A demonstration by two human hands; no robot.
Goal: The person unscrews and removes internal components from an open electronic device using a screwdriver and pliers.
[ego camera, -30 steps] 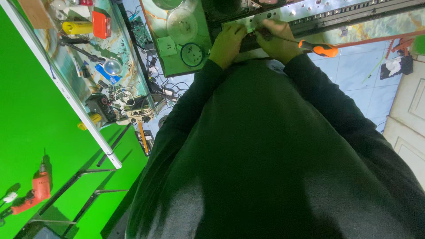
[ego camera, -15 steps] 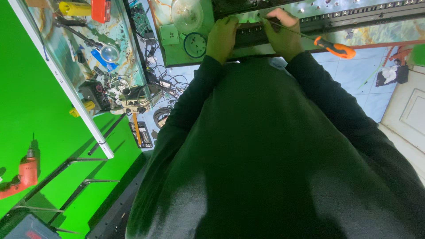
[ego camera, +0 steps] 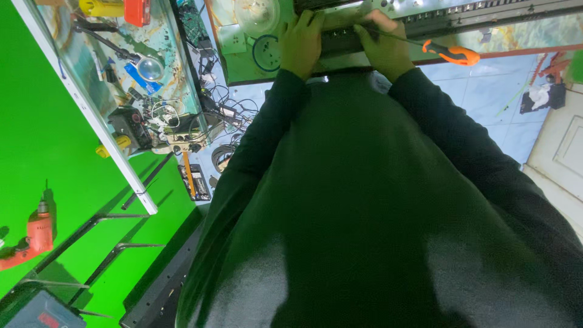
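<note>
Closest to my view is the dark sweater [ego camera: 376,200] of the person wearing the camera, filling most of the frame, with both sleeves running up toward the bench [ego camera: 243,67] at the top.

At the end of the left sleeve, the left hand [ego camera: 302,44] lies on a long dark panel [ego camera: 461,17] that stretches across the bench. Its fingers are curled down over the near edge of the panel, touching it. I cannot tell whether they actually clamp anything.

Just to the right, the right hand [ego camera: 384,45] is closed around the thin metal shaft of a screwdriver [ego camera: 452,53]. The orange and black handle sticks out to the right, past the hand, and the shaft slants toward the panel. The tip is hidden behind the fingers. The two hands are near each other, with a short stretch of the panel between them.

Left of the left hand, a dark ring [ego camera: 266,53] lies flat on the green bench top, beside a pale round disc [ego camera: 258,13].

Farther left, a shelf [ego camera: 115,79] holds a jumble of tools, a magnifying lens [ego camera: 150,68] and tangled cables [ego camera: 228,112]. Beyond it on the green wall [ego camera: 42,133] hangs an orange drill [ego camera: 33,237]. To the right, pale blue floor tiles [ego camera: 492,97] show beyond the sleeve.
</note>
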